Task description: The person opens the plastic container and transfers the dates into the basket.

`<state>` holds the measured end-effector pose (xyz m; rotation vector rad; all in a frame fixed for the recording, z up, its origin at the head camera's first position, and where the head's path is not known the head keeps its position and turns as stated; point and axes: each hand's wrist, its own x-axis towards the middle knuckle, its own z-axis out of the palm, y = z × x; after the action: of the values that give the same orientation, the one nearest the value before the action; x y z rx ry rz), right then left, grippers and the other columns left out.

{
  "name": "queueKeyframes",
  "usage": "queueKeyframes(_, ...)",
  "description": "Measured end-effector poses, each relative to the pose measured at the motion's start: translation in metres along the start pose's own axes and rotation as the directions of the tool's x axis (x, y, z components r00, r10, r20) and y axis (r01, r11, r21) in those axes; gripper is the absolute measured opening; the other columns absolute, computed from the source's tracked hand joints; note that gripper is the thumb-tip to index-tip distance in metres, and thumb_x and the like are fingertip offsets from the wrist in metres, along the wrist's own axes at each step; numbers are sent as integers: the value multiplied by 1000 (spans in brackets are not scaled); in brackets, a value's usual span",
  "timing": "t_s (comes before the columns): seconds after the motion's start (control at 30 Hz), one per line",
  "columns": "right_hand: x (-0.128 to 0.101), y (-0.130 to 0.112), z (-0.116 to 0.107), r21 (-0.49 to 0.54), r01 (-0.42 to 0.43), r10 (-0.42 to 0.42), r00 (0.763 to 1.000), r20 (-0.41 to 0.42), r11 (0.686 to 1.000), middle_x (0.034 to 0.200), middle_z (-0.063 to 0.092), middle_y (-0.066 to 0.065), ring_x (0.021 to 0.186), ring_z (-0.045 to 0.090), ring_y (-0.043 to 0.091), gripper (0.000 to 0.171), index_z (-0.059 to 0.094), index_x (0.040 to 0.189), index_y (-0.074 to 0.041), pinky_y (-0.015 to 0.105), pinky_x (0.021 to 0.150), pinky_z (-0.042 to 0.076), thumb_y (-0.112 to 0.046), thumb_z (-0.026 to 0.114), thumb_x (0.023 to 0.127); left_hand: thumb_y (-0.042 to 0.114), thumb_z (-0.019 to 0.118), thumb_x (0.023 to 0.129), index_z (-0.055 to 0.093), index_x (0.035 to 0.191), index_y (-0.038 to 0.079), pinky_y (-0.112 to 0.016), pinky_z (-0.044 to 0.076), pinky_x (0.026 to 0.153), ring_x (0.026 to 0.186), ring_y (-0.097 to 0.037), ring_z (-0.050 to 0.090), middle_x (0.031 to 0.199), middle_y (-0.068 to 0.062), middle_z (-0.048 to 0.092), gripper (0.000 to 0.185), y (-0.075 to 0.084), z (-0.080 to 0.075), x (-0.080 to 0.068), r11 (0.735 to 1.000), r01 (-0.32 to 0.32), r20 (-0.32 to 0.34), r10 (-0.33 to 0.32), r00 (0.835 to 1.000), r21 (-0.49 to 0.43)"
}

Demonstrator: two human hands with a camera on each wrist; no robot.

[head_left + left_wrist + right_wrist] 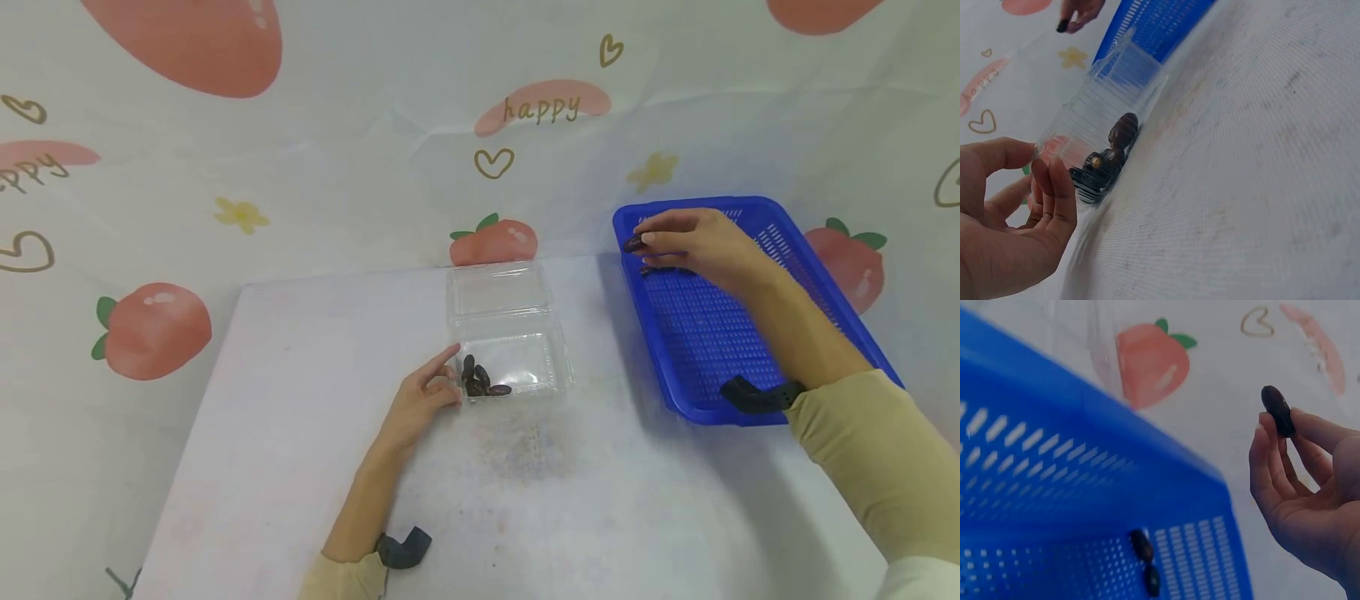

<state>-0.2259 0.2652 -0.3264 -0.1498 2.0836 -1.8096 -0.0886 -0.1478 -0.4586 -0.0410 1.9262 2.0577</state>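
The right hand (701,243) pinches a dark, oval, wrinkled date (1277,410) at its fingertips, above the far left rim of the perforated blue plastic basket (697,333). Only the right wrist view shows two more dates (1146,562) against the basket's wall. The left hand (420,400), fingers loosely curled, touches the clear hinged plastic box (517,362) holding several dates (480,379) on the white table (300,417).

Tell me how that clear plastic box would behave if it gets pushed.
The clear plastic box looks thin-walled and holds only a few dates, so it is probably light and would slide easily on the table. Its open hinged lid may flex or wobble. The left hand touching its side likely steadies it.
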Motion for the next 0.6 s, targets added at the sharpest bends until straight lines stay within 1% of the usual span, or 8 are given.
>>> queueKeyframes(0.13,6,17,-19,148,5,-6,1000,9,989,110,71,6,104,68,18,26,65,121,2,27,86,56,-6,60,98,-8,62,87,47,148,15,-27,56,79,74,-10,58,105,-6,46,67,0,0,0,1000,-2,2,2,1000,-6)
queueKeyframes(0.2,9,26,-28,206,-12,10,1000,13,978,110,71,6,103,69,17,23,68,119,0,27,87,56,-4,59,98,-8,62,87,47,149,14,-27,56,79,74,-10,58,105,-6,46,68,0,0,-1,1000,-2,0,2,1000,-4)
queueKeyframes(0.27,11,35,-36,244,-38,38,999,3,969,108,72,6,100,69,16,21,71,114,-3,27,87,56,-2,58,98,-8,62,87,47,148,14,-28,56,79,74,-10,58,105,-6,46,67,-1,0,-1,1000,0,-2,0,1000,-2)
queueKeyframes(0.33,13,45,-43,248,-64,67,998,-3,967,105,72,3,97,70,14,21,73,109,-7,27,87,56,-1,56,99,-7,62,87,48,148,15,-28,56,79,73,-10,57,105,-6,46,67,-1,0,-1,1000,2,-5,-2,1000,1)
queueKeyframes(0.43,16,59,-53,259,-98,106,994,-18,961,101,72,2,94,70,13,23,74,103,-9,27,87,56,0,54,99,-8,62,87,48,148,16,-29,57,79,73,-10,57,104,-6,46,67,-2,1,-1,1000,0,-7,0,1000,0)
queueKeyframes(0.53,21,72,-59,197,-124,136,990,-46,972,97,73,-2,92,70,9,21,75,98,-15,26,85,56,-5,56,99,-8,62,86,48,148,16,-28,56,79,72,-9,57,104,-6,46,67,-1,2,-1,1000,-7,-14,7,1000,1)
queueKeyframes(0.6,24,79,-62,117,-141,149,987,-65,983,95,72,-6,91,69,6,19,74,95,-20,24,84,56,-10,58,100,-8,62,86,48,148,16,-28,56,78,72,-9,57,104,-6,46,68,0,2,-1,1000,-11,-15,11,1000,1)
